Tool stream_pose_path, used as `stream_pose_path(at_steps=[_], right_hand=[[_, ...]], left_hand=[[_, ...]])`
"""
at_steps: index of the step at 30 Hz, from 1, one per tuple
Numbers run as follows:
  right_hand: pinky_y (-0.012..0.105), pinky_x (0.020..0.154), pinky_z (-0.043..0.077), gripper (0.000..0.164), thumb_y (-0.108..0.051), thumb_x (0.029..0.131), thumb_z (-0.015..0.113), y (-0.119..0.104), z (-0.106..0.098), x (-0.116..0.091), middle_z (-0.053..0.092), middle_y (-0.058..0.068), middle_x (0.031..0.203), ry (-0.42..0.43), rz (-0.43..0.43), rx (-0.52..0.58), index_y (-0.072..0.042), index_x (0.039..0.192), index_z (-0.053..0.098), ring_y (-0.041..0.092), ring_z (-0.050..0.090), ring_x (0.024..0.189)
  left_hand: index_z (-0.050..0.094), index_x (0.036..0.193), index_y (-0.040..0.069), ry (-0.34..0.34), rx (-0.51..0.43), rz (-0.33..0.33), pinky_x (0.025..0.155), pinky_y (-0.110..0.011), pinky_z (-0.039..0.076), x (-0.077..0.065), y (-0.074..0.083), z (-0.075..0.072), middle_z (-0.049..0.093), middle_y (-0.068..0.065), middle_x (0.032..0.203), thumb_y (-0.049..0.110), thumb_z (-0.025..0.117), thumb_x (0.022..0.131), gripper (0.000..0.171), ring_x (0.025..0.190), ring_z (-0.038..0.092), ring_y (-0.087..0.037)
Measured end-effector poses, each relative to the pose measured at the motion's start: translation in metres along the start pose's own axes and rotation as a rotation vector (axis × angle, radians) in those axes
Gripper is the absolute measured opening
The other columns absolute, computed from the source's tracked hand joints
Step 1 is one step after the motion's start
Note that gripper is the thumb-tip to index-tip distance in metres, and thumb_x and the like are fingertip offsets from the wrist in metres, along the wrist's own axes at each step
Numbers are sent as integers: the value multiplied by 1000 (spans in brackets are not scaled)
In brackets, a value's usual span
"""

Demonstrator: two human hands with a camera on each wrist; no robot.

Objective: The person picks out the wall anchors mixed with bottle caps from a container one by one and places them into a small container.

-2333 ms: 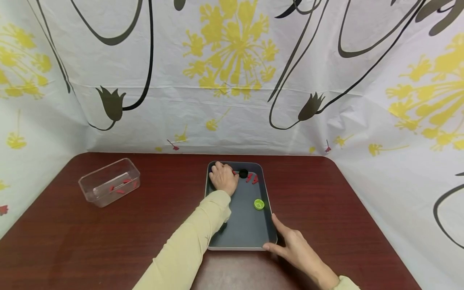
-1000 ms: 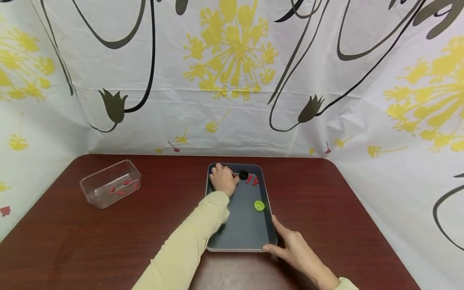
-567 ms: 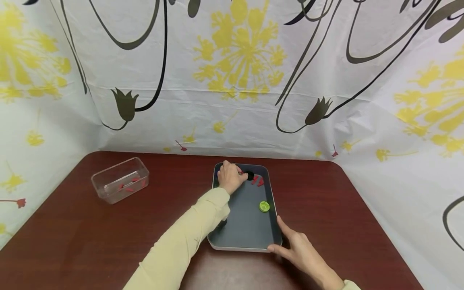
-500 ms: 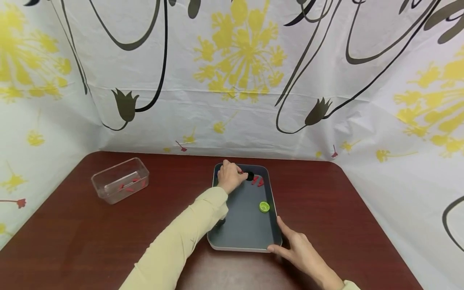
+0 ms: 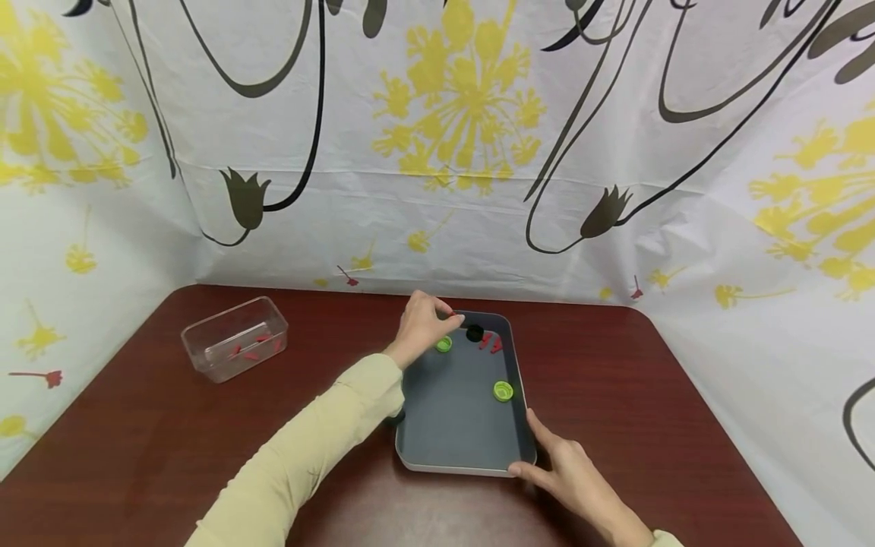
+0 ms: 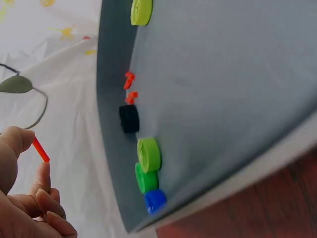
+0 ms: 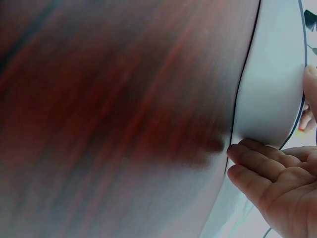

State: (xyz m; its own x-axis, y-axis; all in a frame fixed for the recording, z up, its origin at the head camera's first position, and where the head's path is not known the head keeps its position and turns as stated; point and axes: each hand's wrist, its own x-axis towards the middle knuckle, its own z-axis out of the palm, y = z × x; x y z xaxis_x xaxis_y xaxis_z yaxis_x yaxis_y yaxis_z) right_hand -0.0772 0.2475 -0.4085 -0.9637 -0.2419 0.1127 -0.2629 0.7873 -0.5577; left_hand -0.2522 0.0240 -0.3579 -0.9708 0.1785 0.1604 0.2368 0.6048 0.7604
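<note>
My left hand [image 5: 418, 328] is raised over the far left corner of the grey tray [image 5: 465, 437]. Between thumb and index finger it pinches a small red plastic piece [image 6: 40, 149], seen as a thin stick in the left wrist view. Below it in the tray lie a yellow-green cap [image 5: 443, 344], a black cap [image 5: 475, 333] and two more red pieces [image 5: 496, 346]. A green cap [image 6: 146, 178] and a blue cap [image 6: 155, 201] show in the left wrist view. At the tray's near right corner my right hand [image 5: 570, 475] rests with straight fingers, thumb on the rim.
A clear plastic container [image 5: 235, 342] stands at the left on the dark red-brown table [image 5: 328, 486], with several red pieces inside. Another yellow-green cap [image 5: 503, 391] lies by the tray's right wall. A patterned white cloth [image 5: 424, 220] hangs behind the table.
The left hand has lifted from the tray's far left corner and moved slightly left, with a red piece between its fingertips. A yellow-green cap beneath is now uncovered. The right hand stays at the tray's corner.
</note>
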Motion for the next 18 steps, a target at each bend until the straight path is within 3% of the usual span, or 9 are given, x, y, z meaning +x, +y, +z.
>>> stream_pose_path(at_steps=[7,18], right_hand=[[40,85,51,83,-38,78,74,1,1,0,50,24,134,17,-14,-18,10,137,40,32,58,113],[39,84,52,82,-37,77,75,2,3,1,52,22,132,49,-38,-42,9,137,41,29,59,111]], left_hand=[[74,95,7,83,19,-10,86,-39,44,-5,-22,-31,53,-11,111,35,70,84,30,104,50,-26],[73,99,3,191,79,-53,93,-44,40,-17,-67,-83,54,-17,117,35,68,84,36,112,47,-31]])
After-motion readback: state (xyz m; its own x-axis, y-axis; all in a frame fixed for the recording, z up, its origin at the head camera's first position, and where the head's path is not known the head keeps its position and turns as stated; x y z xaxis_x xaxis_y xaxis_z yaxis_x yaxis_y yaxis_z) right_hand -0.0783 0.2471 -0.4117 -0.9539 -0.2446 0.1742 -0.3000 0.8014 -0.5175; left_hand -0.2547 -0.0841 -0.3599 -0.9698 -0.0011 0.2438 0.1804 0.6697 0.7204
